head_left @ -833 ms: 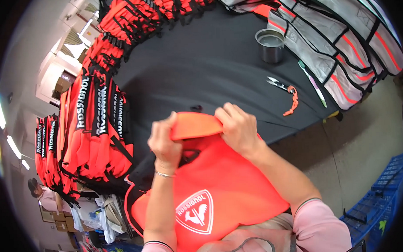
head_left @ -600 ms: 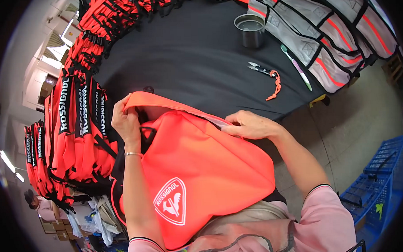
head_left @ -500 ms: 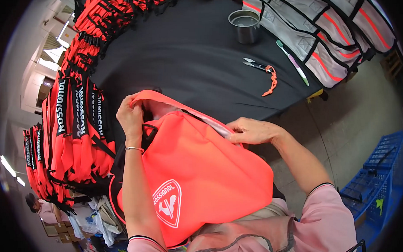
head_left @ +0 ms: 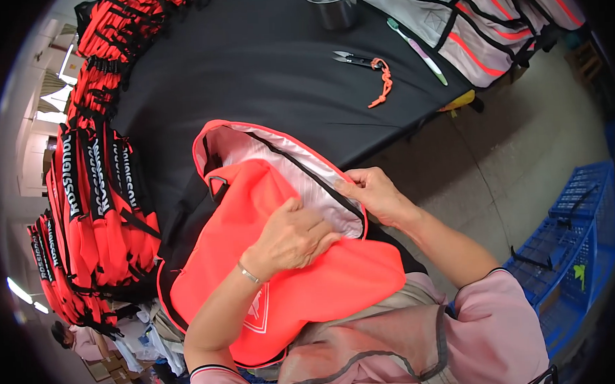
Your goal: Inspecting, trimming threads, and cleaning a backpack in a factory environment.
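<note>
A bright red-orange bag (head_left: 234,218) with a white crest lies across my lap and the near table edge. Its mouth gapes, showing pale lining and a black zip line along the rim. My right hand (head_left: 375,193) pinches the right side of that rim between thumb and fingers. Over the front panel, my left hand (head_left: 292,236) is closed with curled fingers at the panel's upper edge; its fingertips are partly hidden and slightly blurred. Beyond the bag, thread snips (head_left: 354,59) with an orange cord lie beside a white-and-green toothbrush (head_left: 418,51) on the black-covered table (head_left: 249,79).
Stacks of similar red bags (head_left: 105,206) line the left side. A metal cup (head_left: 333,8) and grey bags with orange stripes (head_left: 475,34) occupy the far right of the table. Blue plastic crates (head_left: 573,230) stand on the floor at right. Another person (head_left: 82,341) is at lower left.
My left hand has left the bag's upper left rim and moved right and down to the front panel. The mouth gapes wider. The view has shifted, so the table things sit higher and further left.
</note>
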A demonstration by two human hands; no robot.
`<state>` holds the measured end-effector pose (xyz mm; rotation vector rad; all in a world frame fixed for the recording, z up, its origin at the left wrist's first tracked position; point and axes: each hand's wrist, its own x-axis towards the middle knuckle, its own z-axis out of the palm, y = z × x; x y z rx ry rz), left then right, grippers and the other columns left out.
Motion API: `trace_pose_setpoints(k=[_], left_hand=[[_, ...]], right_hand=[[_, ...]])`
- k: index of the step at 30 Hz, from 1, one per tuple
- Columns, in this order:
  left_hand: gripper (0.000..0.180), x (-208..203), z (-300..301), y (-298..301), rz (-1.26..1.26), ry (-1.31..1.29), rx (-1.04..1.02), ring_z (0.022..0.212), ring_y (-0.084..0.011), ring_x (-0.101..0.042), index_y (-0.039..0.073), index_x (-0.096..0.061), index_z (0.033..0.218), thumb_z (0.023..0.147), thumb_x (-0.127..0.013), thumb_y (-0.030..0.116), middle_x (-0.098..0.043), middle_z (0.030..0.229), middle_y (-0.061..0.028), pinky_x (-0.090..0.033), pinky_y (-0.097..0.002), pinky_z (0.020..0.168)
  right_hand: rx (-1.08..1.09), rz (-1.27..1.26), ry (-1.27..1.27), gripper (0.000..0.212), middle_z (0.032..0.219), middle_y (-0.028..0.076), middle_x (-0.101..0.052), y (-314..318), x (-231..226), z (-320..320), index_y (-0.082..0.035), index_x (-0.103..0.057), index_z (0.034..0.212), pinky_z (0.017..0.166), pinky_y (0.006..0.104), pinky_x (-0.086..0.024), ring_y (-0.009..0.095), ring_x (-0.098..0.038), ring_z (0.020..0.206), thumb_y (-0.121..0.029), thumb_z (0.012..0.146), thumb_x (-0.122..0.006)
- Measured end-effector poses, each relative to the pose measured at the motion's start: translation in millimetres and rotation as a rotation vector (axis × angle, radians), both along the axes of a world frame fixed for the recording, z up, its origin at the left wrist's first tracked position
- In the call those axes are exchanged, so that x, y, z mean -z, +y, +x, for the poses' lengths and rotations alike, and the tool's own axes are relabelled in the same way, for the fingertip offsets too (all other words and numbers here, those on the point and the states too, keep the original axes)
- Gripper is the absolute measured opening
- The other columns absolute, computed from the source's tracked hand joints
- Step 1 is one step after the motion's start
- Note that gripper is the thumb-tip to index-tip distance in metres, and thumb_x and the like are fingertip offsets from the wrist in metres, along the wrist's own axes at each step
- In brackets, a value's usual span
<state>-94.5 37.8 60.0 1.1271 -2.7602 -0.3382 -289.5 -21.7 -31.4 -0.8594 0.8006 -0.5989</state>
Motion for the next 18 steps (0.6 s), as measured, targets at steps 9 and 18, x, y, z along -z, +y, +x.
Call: trace_pose_setpoints(k=[9,18], left_hand=[[0.020,0.8,-18.1,13.1,0.235,0.089,-0.324,0.071,-0.0276,-0.067,0.009,-0.069,0.100,0.084,-0.071,0.020,-0.070,0.091,-0.0077,-0.052,-0.0374,0.060],[0.030,31.1,-53.1,-3.9,0.453,-0.154,-0.503,0.064,-0.0304,-0.067,0.008,-0.075,0.078,0.078,-0.076,0.038,-0.066,0.066,-0.0124,-0.053,-0.0393,0.059]], right_hand=[[-0.106,0.202,0.090,0.037,0.086,0.002,-0.061,34.6,18.8,-27.7,0.004,-0.065,0.107,0.069,0.0248,-0.046,0.008,-0.055,0.079,-0.032,0.096,-0.064],[-0.330,-0.103,0.425,0.042,0.084,0.014,-0.070,54.3,38.1,-43.8,0.003,-0.067,0.098,0.070,0.0319,-0.052,0.019,-0.066,0.075,-0.038,0.095,-0.059]])
